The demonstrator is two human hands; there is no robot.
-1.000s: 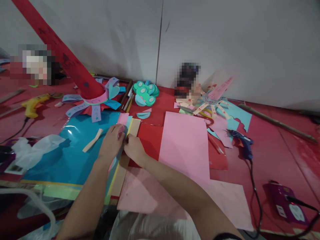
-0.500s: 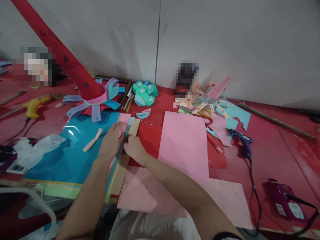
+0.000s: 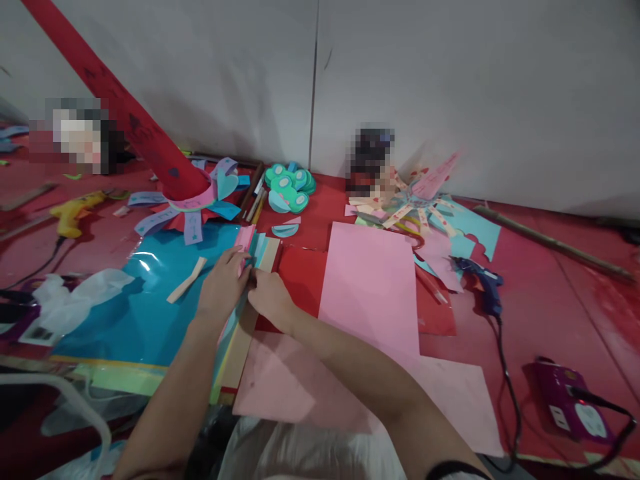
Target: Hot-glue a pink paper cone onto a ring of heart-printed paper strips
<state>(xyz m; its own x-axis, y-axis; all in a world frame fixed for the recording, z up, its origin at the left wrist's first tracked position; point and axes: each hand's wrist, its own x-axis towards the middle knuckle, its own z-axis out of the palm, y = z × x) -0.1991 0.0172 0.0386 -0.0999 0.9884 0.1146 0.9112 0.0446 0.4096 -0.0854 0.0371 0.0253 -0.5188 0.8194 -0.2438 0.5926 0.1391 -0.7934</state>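
Layered papers (image 3: 241,350) (one pink) lie beneath the left hand (image 3: 224,283)

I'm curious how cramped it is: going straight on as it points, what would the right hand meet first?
Probably the left hand: its fingers lie just ahead of the right hand, by the coloured sheets, though depth between them is unclear.

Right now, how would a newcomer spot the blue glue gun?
On the right of the red table, find the purple box. Beyond it, leftward, lies the glue gun, black cord attached. It's dark blue; the yellow gun lies far left.
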